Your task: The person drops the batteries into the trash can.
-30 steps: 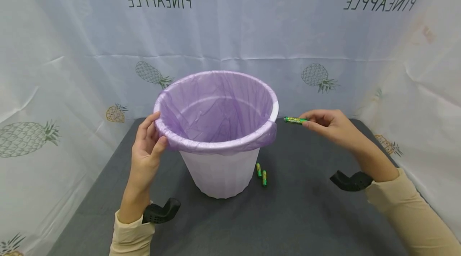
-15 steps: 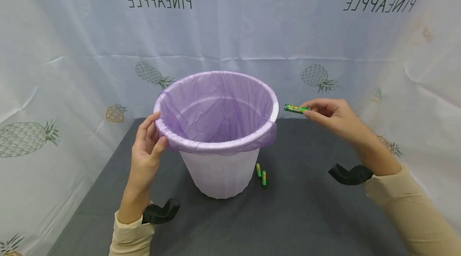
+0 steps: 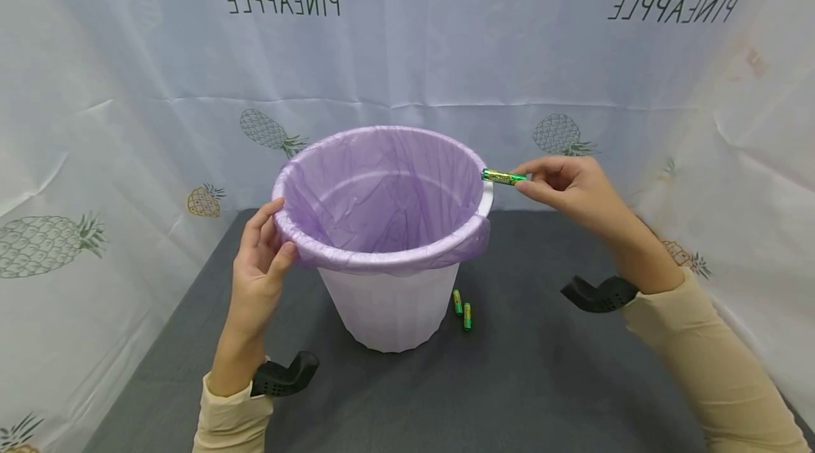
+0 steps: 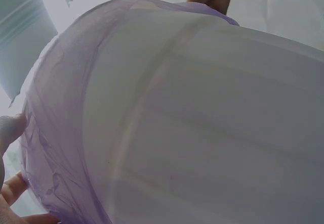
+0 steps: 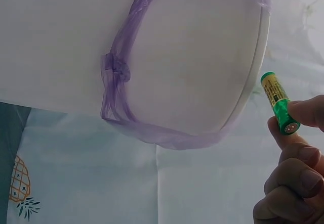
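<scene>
A white trash bin (image 3: 388, 304) stands upright, lined with a purple trash bag (image 3: 382, 219) folded over its rim. My left hand (image 3: 257, 269) holds the bin's left rim, thumb toward the front and fingers farther back. Between thumb and fingers, my right hand (image 3: 567, 187) pinches one end of a green and yellow battery (image 3: 503, 177). The battery's free end overlaps the bin's right rim in the head view. In the right wrist view the battery (image 5: 276, 102) is beside the bare white stretch of rim, where the bag has slipped off.
Two more green batteries, one upper (image 3: 458, 302) and one lower (image 3: 467, 316), lie on the dark grey table (image 3: 522, 382) right of the bin's base. A white curtain (image 3: 433, 35) printed with pineapples hangs behind and at both sides.
My right hand has risen with the battery and then moved left to the bin's right rim. The left hand, the bin and the two batteries on the table have stayed put.
</scene>
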`<state>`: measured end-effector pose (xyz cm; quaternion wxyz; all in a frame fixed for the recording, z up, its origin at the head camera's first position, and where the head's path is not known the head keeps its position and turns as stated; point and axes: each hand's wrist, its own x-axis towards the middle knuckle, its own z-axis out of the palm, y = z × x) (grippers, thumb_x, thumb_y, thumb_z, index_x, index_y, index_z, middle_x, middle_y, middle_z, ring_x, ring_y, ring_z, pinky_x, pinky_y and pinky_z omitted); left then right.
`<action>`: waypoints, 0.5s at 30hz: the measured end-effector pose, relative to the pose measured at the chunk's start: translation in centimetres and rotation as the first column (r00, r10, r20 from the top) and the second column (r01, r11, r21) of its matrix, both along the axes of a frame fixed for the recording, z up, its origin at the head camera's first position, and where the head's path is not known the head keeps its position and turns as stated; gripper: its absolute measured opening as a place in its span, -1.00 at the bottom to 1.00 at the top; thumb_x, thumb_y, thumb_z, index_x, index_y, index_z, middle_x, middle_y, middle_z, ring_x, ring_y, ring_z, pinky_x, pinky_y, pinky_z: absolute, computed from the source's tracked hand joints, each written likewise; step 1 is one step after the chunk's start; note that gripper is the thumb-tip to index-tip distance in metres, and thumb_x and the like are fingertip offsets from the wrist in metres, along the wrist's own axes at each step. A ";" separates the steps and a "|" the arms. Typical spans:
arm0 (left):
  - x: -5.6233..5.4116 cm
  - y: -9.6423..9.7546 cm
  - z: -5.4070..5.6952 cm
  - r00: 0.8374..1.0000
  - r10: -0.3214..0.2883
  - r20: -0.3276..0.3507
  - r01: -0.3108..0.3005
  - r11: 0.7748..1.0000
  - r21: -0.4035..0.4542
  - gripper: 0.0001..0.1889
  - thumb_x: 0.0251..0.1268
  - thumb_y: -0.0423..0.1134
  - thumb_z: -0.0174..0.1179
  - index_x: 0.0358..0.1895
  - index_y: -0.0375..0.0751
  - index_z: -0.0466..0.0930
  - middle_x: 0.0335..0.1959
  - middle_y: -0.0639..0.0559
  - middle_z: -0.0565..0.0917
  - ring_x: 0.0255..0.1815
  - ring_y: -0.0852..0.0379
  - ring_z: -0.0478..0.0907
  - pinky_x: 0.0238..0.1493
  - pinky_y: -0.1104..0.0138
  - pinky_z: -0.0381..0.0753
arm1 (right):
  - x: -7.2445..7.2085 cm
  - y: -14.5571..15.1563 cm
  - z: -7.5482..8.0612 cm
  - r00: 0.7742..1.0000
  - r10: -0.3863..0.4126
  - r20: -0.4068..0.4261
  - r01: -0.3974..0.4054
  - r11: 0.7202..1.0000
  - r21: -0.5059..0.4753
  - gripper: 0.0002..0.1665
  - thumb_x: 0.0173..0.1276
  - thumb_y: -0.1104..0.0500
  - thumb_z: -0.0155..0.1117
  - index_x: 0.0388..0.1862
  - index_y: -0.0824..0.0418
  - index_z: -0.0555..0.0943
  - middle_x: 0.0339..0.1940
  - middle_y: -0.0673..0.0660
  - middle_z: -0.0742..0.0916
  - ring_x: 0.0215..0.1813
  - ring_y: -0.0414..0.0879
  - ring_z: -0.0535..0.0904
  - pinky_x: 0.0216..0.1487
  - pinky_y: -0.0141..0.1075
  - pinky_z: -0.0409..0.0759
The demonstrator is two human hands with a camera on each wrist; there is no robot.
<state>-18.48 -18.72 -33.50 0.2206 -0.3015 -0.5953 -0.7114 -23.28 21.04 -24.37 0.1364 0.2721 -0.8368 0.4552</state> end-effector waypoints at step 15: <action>-0.1 -0.1 -0.1 1.000 -0.004 -0.007 0.004 1.000 -0.005 -0.45 0.39 -0.50 -0.04 0.41 -0.14 0.17 0.28 0.04 0.42 0.18 0.29 0.44 0.12 0.54 0.51 | -2.5 -2.4 0.8 0.994 -0.002 0.110 0.008 0.999 -0.048 -0.86 0.27 0.22 0.32 -0.23 0.01 0.72 -0.72 -0.17 0.39 -0.62 -0.21 0.13 -0.55 -0.27 0.13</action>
